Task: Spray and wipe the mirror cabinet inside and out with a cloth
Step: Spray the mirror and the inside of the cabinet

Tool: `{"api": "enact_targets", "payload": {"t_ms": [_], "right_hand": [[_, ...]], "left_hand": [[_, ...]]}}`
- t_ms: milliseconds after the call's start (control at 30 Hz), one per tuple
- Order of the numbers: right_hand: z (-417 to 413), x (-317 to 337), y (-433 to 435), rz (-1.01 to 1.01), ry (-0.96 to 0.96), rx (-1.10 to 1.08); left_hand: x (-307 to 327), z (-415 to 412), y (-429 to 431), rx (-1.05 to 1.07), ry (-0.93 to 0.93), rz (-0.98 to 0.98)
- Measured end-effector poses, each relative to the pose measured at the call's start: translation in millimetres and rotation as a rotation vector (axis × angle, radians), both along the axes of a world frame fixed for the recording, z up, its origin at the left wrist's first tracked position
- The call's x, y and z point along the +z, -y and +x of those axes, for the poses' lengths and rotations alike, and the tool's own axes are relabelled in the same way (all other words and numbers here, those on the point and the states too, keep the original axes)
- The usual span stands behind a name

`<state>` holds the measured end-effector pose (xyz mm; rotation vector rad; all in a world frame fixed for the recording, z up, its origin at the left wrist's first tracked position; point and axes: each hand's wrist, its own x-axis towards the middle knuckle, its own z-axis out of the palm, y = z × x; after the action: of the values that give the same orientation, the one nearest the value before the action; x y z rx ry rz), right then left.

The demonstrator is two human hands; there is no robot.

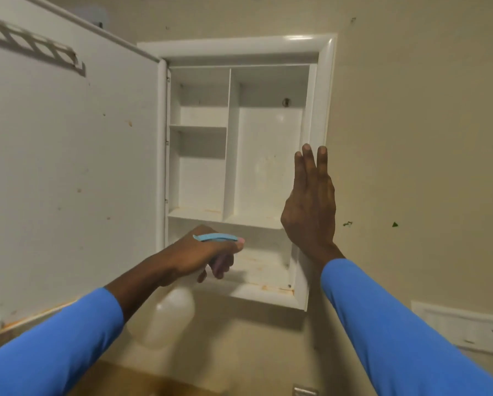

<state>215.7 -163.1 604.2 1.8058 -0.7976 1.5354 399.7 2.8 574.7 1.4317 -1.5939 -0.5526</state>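
We see the mirror cabinet at centre, its door swung across the left. Our left hand grips the spray bottle; our right hand, fingers flat and together, covers the cabinet's right edge.

I see a white cabinet recessed in a beige wall, its door swung open to the left. Inside, a vertical divider splits the upper part, with a short shelf on the left side and a wide shelf beneath both. Nothing I can make out lies on the shelves; the bottom ledge shows rust-coloured stains.
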Motion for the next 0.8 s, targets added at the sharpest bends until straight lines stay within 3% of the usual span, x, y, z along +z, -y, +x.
{"api": "enact_targets", "payload": {"t_ms": [200,400,567,667,800], "right_hand": [[0.7,-33.8,-2.6,0.018,-0.019,-0.049],[1.9,-37.7,-2.9,0.031,-0.033,-0.077],[2.0,-38.8,-5.0,0.058,-0.043,-0.072],[1.5,-39.7,-6.4,0.086,-0.043,-0.060],[1.3,-40.5,-9.7,0.124,-0.063,-0.074]], "left_hand": [[-54.8,-4.4,6.1,0.240,0.062,0.054],[-87.5,18.6,0.6,0.531,-0.309,-0.084],[-104.0,39.1,-15.4,0.746,-0.477,-0.192],[-109.7,44.4,-24.6,0.707,-0.443,-0.097],[-110.1,40.1,-38.9,0.465,-0.455,0.085]]}}
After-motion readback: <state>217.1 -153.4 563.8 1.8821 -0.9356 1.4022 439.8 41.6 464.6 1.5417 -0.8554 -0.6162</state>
